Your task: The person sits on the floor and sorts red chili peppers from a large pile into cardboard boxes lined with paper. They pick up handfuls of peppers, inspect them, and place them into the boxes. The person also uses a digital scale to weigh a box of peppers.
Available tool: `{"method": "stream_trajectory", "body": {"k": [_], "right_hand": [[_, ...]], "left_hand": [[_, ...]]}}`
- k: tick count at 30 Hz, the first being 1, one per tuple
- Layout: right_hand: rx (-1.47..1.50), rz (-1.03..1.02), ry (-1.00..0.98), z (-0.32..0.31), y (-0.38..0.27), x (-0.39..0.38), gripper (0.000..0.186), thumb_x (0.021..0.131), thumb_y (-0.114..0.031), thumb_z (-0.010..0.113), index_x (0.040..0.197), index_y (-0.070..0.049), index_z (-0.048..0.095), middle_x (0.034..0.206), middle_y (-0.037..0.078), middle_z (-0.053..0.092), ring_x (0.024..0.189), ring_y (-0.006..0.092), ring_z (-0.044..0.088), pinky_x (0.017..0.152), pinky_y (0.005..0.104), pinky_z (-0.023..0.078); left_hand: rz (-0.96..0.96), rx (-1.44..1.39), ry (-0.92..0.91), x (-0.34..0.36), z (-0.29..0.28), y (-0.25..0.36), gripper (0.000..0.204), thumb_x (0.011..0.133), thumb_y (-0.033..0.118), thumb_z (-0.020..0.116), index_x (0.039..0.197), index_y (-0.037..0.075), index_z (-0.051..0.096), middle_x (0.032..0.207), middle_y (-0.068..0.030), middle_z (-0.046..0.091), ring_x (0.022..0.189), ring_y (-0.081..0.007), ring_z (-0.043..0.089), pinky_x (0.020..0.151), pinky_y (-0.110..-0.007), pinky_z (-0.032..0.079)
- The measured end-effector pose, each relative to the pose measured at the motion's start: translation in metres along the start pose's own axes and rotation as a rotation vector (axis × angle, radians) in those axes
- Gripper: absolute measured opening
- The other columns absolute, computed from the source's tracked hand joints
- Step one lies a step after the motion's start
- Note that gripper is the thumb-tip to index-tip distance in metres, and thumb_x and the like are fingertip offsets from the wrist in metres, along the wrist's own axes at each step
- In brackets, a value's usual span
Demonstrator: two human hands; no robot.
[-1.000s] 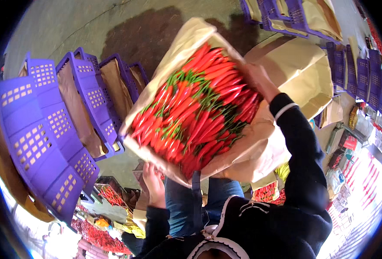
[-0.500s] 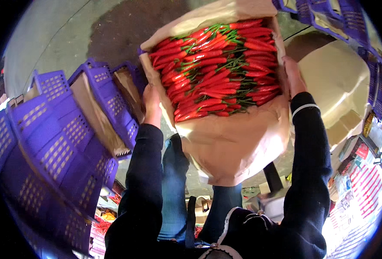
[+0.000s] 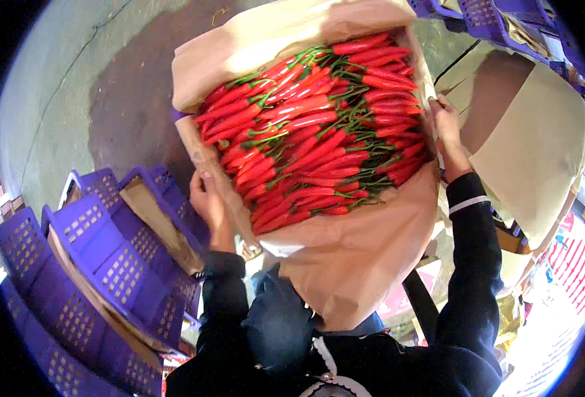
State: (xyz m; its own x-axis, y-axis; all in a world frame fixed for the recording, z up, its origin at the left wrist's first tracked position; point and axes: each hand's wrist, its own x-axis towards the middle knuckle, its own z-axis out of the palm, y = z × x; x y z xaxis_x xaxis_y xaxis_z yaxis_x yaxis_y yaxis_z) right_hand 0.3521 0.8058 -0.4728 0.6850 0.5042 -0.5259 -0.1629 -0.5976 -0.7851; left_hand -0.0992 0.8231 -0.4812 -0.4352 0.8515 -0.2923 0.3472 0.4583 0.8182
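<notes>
Floor: grey concrete point(image 3: 47, 99), far and left; a thin dark line runs across it, and a broad dark patch point(image 3: 127, 106) lies beyond the left crates.
Purple crates, left: a bank of perforated crates point(image 3: 114, 258), set close together, brown paper showing between and inside them.
Crate in hand: in the middle, brought up before the person; purple point(image 3: 177, 115) shows only at its left corner, the rest covered by brown lining paper point(image 3: 365, 251). Far flap stands raised; near flap droops toward the lap.
Chillies: red, glossy, green-stemmed point(image 3: 306, 145), inside the lined crate, laid in rough rows across it; stems meet in bands between the rows.
Paper, right: a wide brown sheet point(image 3: 537, 145), just beyond the right hand, part of it in shadow.
Person: dark top, blue jeans point(image 3: 279, 317) under the near flap; dark right sleeve point(image 3: 471, 251) with a white band near the cuff.
Purple crates, far right: several point(image 3: 504, 23), paper inside.
Striped sheet: red and white point(image 3: 574, 261), right, near bright glare.
Right hand: grasping the crate's right side point(image 3: 445, 122), fingers bent over the paper edge.
Left hand: grasping the crate's left side point(image 3: 208, 198), nearer the person than the right; its grip underneath is hidden.
</notes>
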Motion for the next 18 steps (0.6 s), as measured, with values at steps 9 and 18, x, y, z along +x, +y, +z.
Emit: {"method": "stream_trajectory", "body": {"k": [9,18], "right_hand": [[-0.100,-0.403,-0.109,0.033,-0.016,0.048,0.027,0.086,-0.019,0.054,0.103,0.001,0.059,0.084,0.003,0.060,0.072,0.0113,0.053,0.065,0.0263,0.045],[0.200,0.241,-0.327,-0.062,0.069,-0.011,0.037,0.089,-0.040,0.047,0.102,-0.007,0.057,0.075,0.000,0.054,0.060,0.0095,0.051,0.052,0.0229,0.043]], "left_hand": [[0.084,-0.036,-0.108,0.095,0.005,0.019,0.031,0.087,0.013,0.051,0.111,-0.007,0.053,0.104,-0.0098,0.059,0.091,-0.0159,0.055,0.082,-0.028,0.043],[-0.654,-0.419,-0.469,0.063,-0.056,-0.064,0.035,0.090,0.034,0.048,0.114,0.009,0.052,0.102,-0.0033,0.059,0.091,-0.0172,0.055,0.079,-0.032,0.046]]}}
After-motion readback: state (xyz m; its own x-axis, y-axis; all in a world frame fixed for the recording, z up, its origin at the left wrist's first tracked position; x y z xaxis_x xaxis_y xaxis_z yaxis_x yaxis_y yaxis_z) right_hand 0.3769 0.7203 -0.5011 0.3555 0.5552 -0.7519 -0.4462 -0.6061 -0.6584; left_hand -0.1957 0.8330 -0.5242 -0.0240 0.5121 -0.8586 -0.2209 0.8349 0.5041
